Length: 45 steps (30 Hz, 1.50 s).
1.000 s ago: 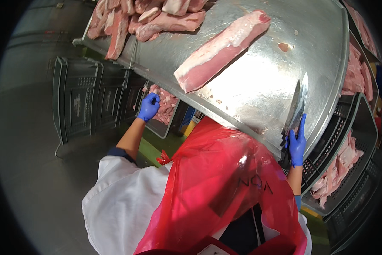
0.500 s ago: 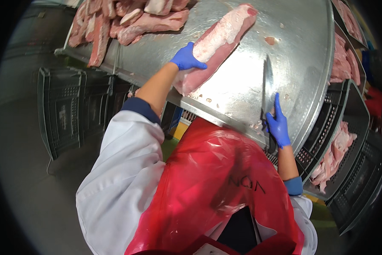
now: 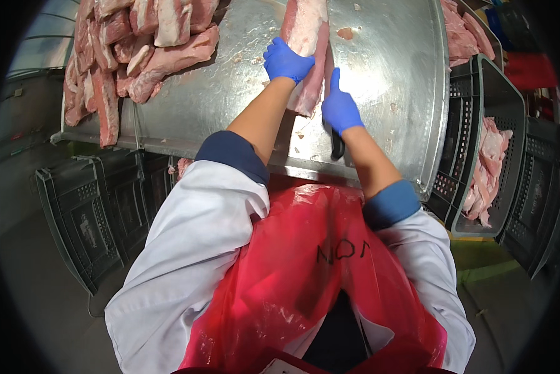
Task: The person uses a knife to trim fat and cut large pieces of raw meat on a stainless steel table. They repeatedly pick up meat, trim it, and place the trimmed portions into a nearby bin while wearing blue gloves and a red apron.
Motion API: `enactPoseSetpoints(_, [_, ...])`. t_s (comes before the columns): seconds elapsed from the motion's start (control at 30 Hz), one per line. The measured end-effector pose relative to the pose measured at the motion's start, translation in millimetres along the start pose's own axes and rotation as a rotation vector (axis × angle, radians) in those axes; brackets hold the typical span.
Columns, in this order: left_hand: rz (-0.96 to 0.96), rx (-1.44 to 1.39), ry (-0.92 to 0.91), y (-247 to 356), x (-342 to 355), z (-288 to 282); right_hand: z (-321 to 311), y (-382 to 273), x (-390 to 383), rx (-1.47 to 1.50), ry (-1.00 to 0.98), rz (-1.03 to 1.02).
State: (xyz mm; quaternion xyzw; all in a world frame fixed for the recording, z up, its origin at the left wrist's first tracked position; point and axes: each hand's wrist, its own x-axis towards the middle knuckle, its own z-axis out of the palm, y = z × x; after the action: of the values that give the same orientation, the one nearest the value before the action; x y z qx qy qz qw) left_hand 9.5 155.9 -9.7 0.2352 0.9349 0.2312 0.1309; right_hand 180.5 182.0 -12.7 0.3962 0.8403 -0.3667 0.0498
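My left hand (image 3: 287, 61), in a blue glove, grips a long pork loin (image 3: 309, 38) with a pale fat layer along its top. The loin lies lengthwise in front of me on the metal table, its near end close to the front edge. In my blue-gloved right hand (image 3: 341, 110) is a knife (image 3: 338, 147), with its black handle showing below the fist. The blade points away from me, close along the loin's right side. Whether its edge touches the meat is hard to make out.
The metal table (image 3: 392, 118) carries a pile of pork pieces (image 3: 161, 68) at its left and a small meat scrap (image 3: 344, 33) beyond the knife. Black crates (image 3: 83, 206) stand at the left. On the right, a crate (image 3: 510, 100) holds trimmings (image 3: 487, 168).
My right hand has brought the knife leftward and forward to the loin's side. The loin now lies straighter ahead of me, still under my left hand. The view has shifted.
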Motion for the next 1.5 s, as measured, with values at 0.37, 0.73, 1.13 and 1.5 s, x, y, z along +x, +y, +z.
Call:
enactPoseSetpoints(0.37, [-0.194, -0.068, -0.018, 7.5, 67.7, 4.4, -6.9, 19.1, -184.3, -0.044, -0.194, -0.089])
enactPoseSetpoints(0.73, [-0.108, -0.338, 0.006, -52.3, 51.1, -8.9, -21.3, 16.3, -91.1, 0.130, -0.074, -0.011])
enactPoseSetpoints(1.13, [-0.433, -0.301, 0.153, -19.7, 28.4, -4.9, 44.1, 23.5, -142.2, -0.021, -0.083, -0.088])
enactPoseSetpoints(1.5, [0.014, -0.730, -0.198, -159.4, 66.2, -30.0, -62.8, 71.7, -248.0, 0.123, -0.289, -0.028])
